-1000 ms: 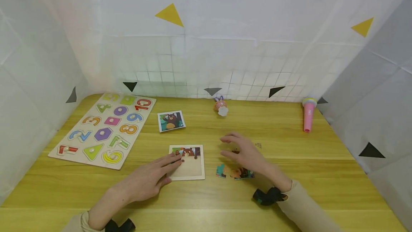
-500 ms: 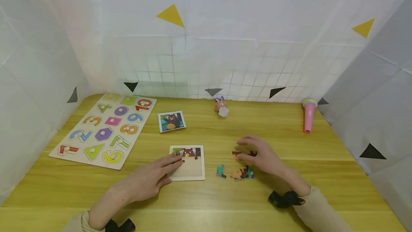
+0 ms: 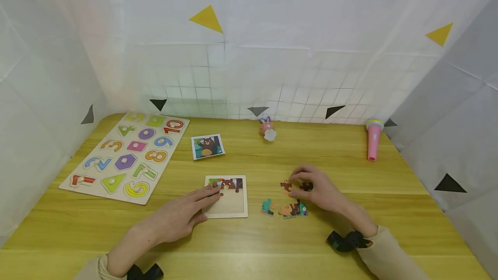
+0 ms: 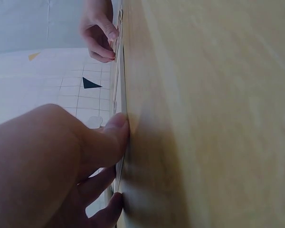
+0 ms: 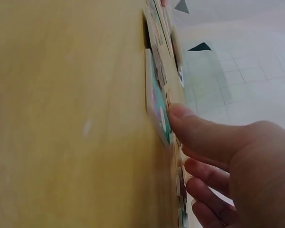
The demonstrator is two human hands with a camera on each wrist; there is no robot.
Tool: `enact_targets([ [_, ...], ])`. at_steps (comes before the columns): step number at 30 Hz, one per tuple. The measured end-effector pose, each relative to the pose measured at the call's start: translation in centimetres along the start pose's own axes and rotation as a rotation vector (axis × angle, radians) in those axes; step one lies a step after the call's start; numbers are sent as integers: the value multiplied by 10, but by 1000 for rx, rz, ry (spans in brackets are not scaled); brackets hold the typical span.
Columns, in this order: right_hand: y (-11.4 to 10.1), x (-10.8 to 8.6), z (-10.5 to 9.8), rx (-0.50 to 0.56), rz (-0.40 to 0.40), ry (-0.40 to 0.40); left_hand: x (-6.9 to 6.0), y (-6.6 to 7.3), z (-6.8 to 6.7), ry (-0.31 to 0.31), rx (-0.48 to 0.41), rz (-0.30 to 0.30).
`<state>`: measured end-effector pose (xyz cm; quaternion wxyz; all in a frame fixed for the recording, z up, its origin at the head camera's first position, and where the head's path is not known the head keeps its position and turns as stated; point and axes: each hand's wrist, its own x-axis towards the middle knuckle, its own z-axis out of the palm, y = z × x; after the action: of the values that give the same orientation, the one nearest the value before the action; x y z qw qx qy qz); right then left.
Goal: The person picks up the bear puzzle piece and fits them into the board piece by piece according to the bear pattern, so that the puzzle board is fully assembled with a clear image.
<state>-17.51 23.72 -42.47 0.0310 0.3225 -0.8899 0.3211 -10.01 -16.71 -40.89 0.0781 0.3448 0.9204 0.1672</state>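
A square wooden puzzle tray lies at the front middle of the table, with bear-head pieces filling its upper part. My left hand rests on its left side, fingers fairly straight over the edge and thumb at the near corner. To the tray's right, my right hand pinches a brown and orange puzzle piece between thumb and forefinger, low over the table. Under that hand lies a dark puzzle piece, partly covered. Closer to me are a teal puzzle piece and several overlapping orange, brown and teal pieces.
A picture card of a bear lies behind the tray. On the left is a number and shape board. A small pink rabbit-eared toy stands at the back, and a pink toy microphone lies at the back right.
My right hand has moved right from above the pieces, then its thumb and forefinger have come together at the brown and orange piece. My left hand has stayed on the tray.
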Motion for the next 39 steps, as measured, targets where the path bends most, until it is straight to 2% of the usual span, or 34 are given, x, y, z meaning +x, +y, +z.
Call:
enact_targets([
  [13, 1, -2, 3, -18, 42, 22, 0, 0, 0, -18, -13, -17],
  [22, 0, -1, 3, -10, 43, 20, 0, 1, 0, -16, -23, -24],
  [27, 2, -2, 4, -19, 17, 15, 0, 0, 0, -14, -25, -24],
  [35, 4, -1, 5, 2, -78, 13, 0, 0, 1, -14, -21, -25],
  [39, 4, -1, 4, 5, -91, 22, 0, 0, 0, -10, -13, -12],
])
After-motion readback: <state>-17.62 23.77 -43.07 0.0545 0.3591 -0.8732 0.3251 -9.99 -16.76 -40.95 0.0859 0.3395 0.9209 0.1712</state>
